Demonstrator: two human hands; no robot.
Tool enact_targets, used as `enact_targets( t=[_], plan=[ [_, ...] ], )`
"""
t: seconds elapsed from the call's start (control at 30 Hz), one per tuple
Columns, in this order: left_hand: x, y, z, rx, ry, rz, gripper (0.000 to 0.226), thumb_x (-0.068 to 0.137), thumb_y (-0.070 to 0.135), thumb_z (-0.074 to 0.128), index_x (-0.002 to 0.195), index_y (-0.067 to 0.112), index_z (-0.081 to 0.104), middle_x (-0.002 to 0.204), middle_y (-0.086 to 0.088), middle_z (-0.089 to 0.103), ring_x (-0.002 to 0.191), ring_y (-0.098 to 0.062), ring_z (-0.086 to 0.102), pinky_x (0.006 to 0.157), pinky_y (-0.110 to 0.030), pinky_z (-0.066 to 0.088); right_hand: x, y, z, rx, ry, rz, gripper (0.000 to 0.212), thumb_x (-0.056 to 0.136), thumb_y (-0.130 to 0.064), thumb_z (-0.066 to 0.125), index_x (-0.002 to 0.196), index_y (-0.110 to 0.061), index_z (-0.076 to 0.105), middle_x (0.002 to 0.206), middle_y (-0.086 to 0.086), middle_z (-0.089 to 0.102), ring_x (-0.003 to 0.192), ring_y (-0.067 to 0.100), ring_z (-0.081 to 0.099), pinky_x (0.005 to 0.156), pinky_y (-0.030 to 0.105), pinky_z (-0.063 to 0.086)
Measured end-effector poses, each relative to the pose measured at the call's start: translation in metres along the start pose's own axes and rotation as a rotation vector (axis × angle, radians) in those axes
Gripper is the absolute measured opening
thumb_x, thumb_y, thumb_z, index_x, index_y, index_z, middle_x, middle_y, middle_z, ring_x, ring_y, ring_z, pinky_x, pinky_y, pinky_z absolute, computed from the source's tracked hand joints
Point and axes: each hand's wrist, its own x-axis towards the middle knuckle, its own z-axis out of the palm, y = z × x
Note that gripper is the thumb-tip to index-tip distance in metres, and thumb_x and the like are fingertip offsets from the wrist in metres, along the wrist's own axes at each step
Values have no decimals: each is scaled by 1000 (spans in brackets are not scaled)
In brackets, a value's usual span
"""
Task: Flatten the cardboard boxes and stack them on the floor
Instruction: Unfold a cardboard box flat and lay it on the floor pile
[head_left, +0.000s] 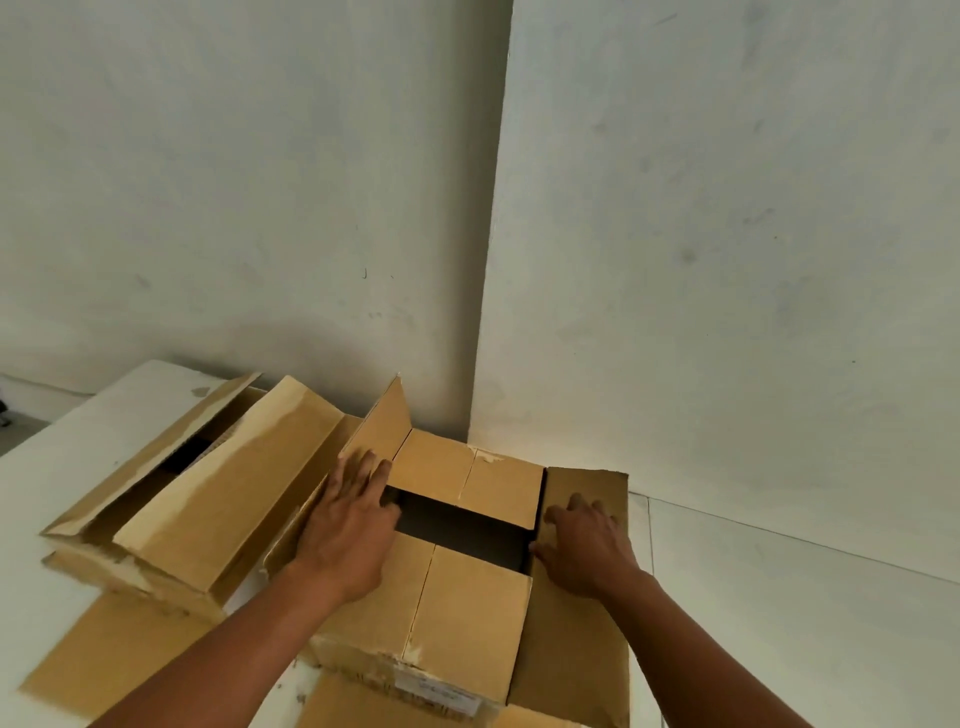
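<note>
A brown cardboard box (467, 613) stands in front of me with its top partly open, a dark gap showing between the near and far flaps. My left hand (348, 525) lies flat with spread fingers on the box's left flap, fingertips at the gap's edge. My right hand (582, 545) presses on the right flap (576, 623), which hangs outward, thumb at the opening's rim. A second, longer box (208, 499) sits to the left with its flaps loose and open.
Both boxes rest on a white surface (78, 467) against a pale wall corner (488, 312). Flat cardboard pieces (104, 654) lie under the boxes at the near left. Tiled floor (779, 597) lies to the right.
</note>
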Motion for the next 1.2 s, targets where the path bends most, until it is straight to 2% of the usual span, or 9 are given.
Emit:
enact_targets(
  t=[0.1, 0.2, 0.27, 0.37, 0.6, 0.87, 1.0, 1.1, 1.2],
  plan=[
    [-20, -12, -13, -135, -31, -28, 46, 75, 22, 68, 118, 36, 59, 164, -2, -11, 148, -33, -24, 117, -63, -7, 17, -10, -2, 4, 6, -47, 59, 90, -59, 56, 140, -29, 48, 142, 5, 48, 132, 28, 44, 110, 46, 39],
    [-44, -24, -14, -335, -67, -38, 47, 74, 40, 78, 117, 41, 57, 155, 12, -37, 145, -22, -27, 122, -48, 17, 33, -21, -2, -64, -17, -99, 70, 84, -64, 61, 142, -29, 42, 145, 8, 43, 134, 30, 42, 110, 48, 37],
    [-58, -29, -14, -453, -83, -57, 43, 71, 58, 78, 106, 41, 59, 150, 20, -42, 145, -11, -15, 115, -33, 33, 42, -30, 1, -124, -35, -133, 75, 81, -64, 65, 142, -28, 41, 146, 10, 39, 136, 33, 38, 111, 50, 35],
    [-68, -31, -6, -537, -83, -102, 35, 69, 61, 77, 83, 35, 58, 155, 23, -29, 142, -7, 33, 96, -24, 46, 51, -40, 4, -223, -15, -198, 71, 82, -53, 70, 140, -25, 42, 146, 12, 37, 135, 35, 36, 113, 51, 32],
    [-72, -32, -4, -555, -111, -168, 38, 72, 60, 75, 81, 32, 50, 160, 16, 16, 115, -2, 49, 90, -24, 47, 64, -34, -33, -184, 104, -197, 47, 84, -45, 63, 127, -25, 60, 125, 6, 54, 117, 26, 51, 103, 44, 40],
    [-67, -33, -16, -540, -120, -169, 43, 67, 60, 79, 78, 27, 53, 154, 12, 32, 113, -8, 58, 87, -24, 47, 83, 8, -70, -33, 199, 137, 79, 76, -80, 51, 131, -24, 56, 134, 8, 47, 123, 33, 48, 99, 50, 43],
    [-63, -35, -20, -549, -132, -148, 45, 64, 64, 79, 91, 33, 61, 164, 10, 11, 124, -12, 55, 94, -26, 47, 89, 13, -74, 193, 69, 240, 86, 78, -79, 54, 139, -20, 49, 141, 12, 42, 120, 34, 55, 89, 43, 49],
    [-58, -33, -19, -564, -113, -110, 67, 63, 67, 78, 122, 45, 58, 163, 13, -16, 144, -20, 35, 110, -33, 40, 91, 11, -72, 416, 85, 161, 60, 91, -57, 59, 140, -23, 52, 131, 8, 60, 107, 25, 65, 86, 35, 54],
    [-52, -30, -23, -618, -129, -136, 42, 62, 61, 82, 93, 42, 63, 163, 16, -10, 139, -17, 41, 105, -31, 43, 91, 5, -68, 660, 73, 116, 28, 98, -28, 57, 123, -21, 67, 103, 5, 71, 76, 18, 66, 65, 30, 56]
  ],
)
